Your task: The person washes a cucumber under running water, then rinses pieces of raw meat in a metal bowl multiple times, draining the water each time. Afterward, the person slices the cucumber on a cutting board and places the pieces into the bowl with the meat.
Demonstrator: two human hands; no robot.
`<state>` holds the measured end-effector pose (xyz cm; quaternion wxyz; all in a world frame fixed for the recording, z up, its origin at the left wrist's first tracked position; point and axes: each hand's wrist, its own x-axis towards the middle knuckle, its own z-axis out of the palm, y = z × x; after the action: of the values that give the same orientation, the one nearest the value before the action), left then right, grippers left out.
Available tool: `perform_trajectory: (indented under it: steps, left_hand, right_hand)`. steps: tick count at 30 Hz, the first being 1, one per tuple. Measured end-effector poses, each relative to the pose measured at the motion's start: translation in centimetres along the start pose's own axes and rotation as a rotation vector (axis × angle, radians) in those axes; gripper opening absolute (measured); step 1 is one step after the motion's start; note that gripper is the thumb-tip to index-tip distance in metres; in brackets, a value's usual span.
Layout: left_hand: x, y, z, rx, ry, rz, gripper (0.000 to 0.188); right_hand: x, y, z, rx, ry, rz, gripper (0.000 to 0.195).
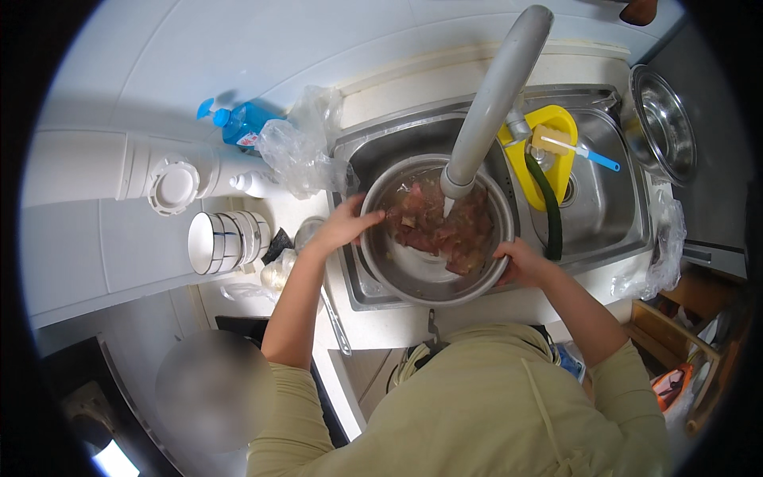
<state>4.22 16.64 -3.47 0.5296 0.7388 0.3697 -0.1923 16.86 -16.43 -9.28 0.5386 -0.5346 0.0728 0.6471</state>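
A round metal basin (411,286) sits over the left bowl of a steel double sink (381,140). Pieces of raw reddish meat (423,232) lie in cloudy water inside it. The grey faucet (498,95) reaches over the basin, its white nozzle above the meat. My left hand (349,223) grips the basin's left rim, thumb over the edge and fingers outside. On the lower right rim, my right hand (521,262) holds the basin, with its fingers partly hidden under the wall.
A yellow corner strainer (518,170) holds a sponge (549,140), a blue-handled brush (596,159) and a cucumber (547,208). Another metal basin (661,122) leans at right. Left are a blue pump bottle (247,122), plastic bags (301,155), stacked bowls (229,241) and a long-handled utensil (337,325).
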Motion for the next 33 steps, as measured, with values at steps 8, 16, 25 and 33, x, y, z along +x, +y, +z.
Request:
perform_trajectory:
  steps: [8,16,25,33]
  left_hand:
    - [-3.1,-4.3,5.8,-0.533,-0.008,-0.254,0.019]
    - [-5.4,-6.4,7.7,-0.596,0.053,-0.223,0.013]
    - [-7.5,-5.7,6.7,-0.536,0.010,-0.254,0.017]
    - [-8.5,-3.5,5.2,-0.425,0.035,-0.338,0.018]
  right_hand:
    - [2.0,-1.1,-1.8,-0.470,0.375,-0.495,0.044]
    - [2.2,-6.2,5.0,-1.406,0.157,-0.920,0.053]
    - [3.7,-2.5,5.3,-1.634,-0.028,-0.877,0.066]
    - [5.7,-1.3,5.6,-1.503,0.104,-0.955,0.070]
